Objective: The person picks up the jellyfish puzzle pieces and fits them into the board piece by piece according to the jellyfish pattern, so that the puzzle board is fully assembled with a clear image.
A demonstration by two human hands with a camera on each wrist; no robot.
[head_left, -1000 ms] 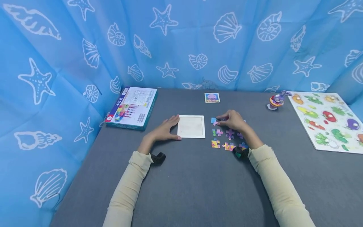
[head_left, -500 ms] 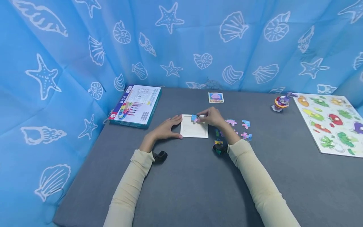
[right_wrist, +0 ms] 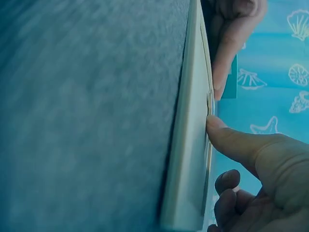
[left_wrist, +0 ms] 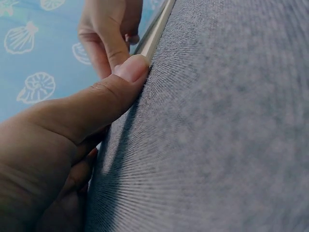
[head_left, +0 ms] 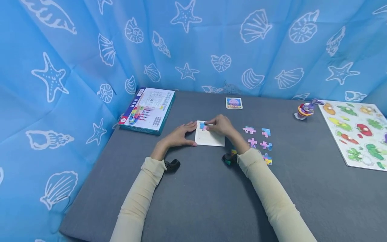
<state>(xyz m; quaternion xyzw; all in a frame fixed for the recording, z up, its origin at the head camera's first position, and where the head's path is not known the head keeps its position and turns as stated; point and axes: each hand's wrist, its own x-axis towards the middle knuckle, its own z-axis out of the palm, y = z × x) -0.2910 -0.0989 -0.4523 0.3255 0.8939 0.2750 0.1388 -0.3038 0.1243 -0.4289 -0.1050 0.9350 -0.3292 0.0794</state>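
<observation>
A shallow white puzzle tray (head_left: 208,140) lies flat on the grey table. My left hand (head_left: 178,136) rests along its left side, fingers at the far corner and thumb at the near one; the left wrist view shows the thumb touching the tray's edge (left_wrist: 157,36). Over the tray, my right hand (head_left: 223,126) pinches a blue and pink jigsaw piece (head_left: 202,125) in the far left corner. In the right wrist view its thumb presses down inside the rim. Several loose jigsaw pieces (head_left: 252,143) lie right of the tray, some partly hidden by the right forearm.
A small jellyfish picture card (head_left: 234,103) lies behind the tray. The boxed toy (head_left: 148,110) sits at the back left. A rabbit figurine (head_left: 306,109) stands near a vegetable peg board (head_left: 356,134) on the right. Blue shell-patterned curtain (head_left: 193,43) hangs behind the table.
My right hand has picked up the blue and pink piece from the loose rows and carried it left into the tray's far left corner. The left hand has stayed at the tray.
</observation>
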